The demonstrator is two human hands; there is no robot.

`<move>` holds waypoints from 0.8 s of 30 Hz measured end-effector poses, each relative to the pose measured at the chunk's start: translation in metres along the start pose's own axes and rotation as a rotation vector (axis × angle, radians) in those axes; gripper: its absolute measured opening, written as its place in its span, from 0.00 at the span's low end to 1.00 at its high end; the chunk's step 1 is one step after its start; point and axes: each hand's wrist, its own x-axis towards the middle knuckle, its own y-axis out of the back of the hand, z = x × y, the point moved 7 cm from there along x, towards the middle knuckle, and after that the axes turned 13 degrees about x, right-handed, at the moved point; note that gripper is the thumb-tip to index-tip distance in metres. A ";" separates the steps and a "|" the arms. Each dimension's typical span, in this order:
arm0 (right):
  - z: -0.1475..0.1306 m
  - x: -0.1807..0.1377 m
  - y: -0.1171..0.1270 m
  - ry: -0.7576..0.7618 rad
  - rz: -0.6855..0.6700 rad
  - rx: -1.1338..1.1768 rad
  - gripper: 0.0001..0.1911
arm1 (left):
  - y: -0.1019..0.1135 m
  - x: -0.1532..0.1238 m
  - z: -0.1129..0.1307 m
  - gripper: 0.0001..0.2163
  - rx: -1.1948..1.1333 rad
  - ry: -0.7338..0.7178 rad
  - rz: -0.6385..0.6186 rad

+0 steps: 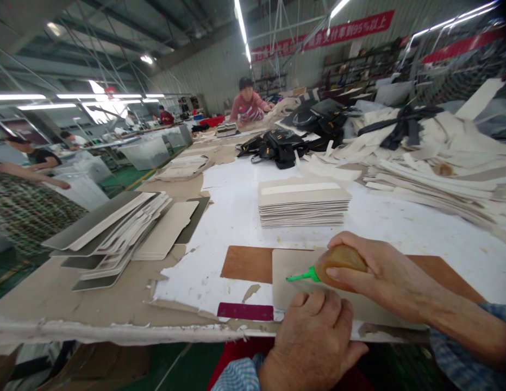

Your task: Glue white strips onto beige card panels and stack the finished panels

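In my right hand (370, 266) is an amber glue bottle (343, 262) with a green nozzle (304, 275). My fingers and thumb wrap round its body, and the nozzle tip points left, just over or touching a beige panel (287, 260); I cannot tell which. My left hand (313, 336) bears on the panel's front part with its fingers curled together, close to the table edge. The thumb sticks out to the right, and the fingertips are partly hidden. Beneath the panel lies a brown sheet (247, 263), showing on both sides.
Beyond my hands stands a stack of beige panels (304, 209). More beige and grey pieces (126, 233) lie fanned on the left. Black straps and parts (277, 144) and pale strips (440, 157) are heaped behind. A maroon strip (245, 311) sits near the front edge. A person (248, 106) is across the table.
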 end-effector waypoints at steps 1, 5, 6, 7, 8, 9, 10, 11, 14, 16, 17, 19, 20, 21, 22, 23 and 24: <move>-0.001 0.000 0.001 -0.011 -0.011 -0.020 0.17 | 0.000 0.000 0.000 0.21 0.002 -0.001 0.009; -0.002 -0.003 0.009 -0.065 -0.007 -0.089 0.19 | 0.001 0.000 0.001 0.21 0.002 -0.001 0.024; -0.001 -0.004 0.012 -0.078 0.003 -0.100 0.20 | 0.001 0.000 0.001 0.21 0.003 -0.001 0.022; 0.000 -0.004 0.013 -0.092 0.012 -0.106 0.21 | 0.001 0.000 0.002 0.21 0.003 -0.001 0.019; 0.002 -0.004 0.014 -0.106 0.022 -0.111 0.21 | 0.001 0.000 0.002 0.21 0.004 -0.002 0.019; 0.004 -0.004 0.015 -0.120 0.032 -0.113 0.21 | 0.001 0.001 0.002 0.21 0.005 -0.004 0.018; 0.005 -0.004 0.015 -0.129 0.040 -0.114 0.21 | 0.002 0.001 0.002 0.21 0.007 -0.004 0.018; 0.006 -0.004 0.014 -0.134 0.046 -0.112 0.20 | 0.002 0.001 0.002 0.21 0.009 -0.005 0.018; 0.007 -0.001 0.011 -0.125 0.049 -0.104 0.21 | 0.004 0.003 0.000 0.21 0.014 0.000 0.030; 0.007 0.001 0.009 -0.117 0.051 -0.093 0.22 | 0.007 0.004 -0.001 0.20 0.013 0.005 0.042; 0.007 0.001 0.009 -0.119 0.055 -0.088 0.22 | 0.007 0.004 -0.002 0.20 0.014 0.007 0.046; 0.006 0.002 0.008 -0.120 0.061 -0.071 0.23 | 0.007 0.004 -0.002 0.20 0.016 0.010 0.046; 0.006 0.002 0.007 -0.117 0.061 -0.062 0.23 | 0.006 0.003 -0.001 0.20 0.017 0.010 0.044; 0.005 0.002 0.006 -0.109 0.060 -0.053 0.23 | 0.005 0.003 -0.001 0.20 0.020 0.010 0.040; 0.004 0.002 0.005 -0.093 0.064 -0.043 0.22 | 0.004 0.002 0.000 0.20 0.022 0.010 0.035; 0.003 0.002 0.004 -0.071 0.066 -0.031 0.21 | 0.002 0.001 0.000 0.20 0.022 0.008 0.028; 0.002 0.002 0.003 -0.044 0.070 -0.020 0.20 | 0.001 0.001 0.001 0.20 0.023 0.009 0.023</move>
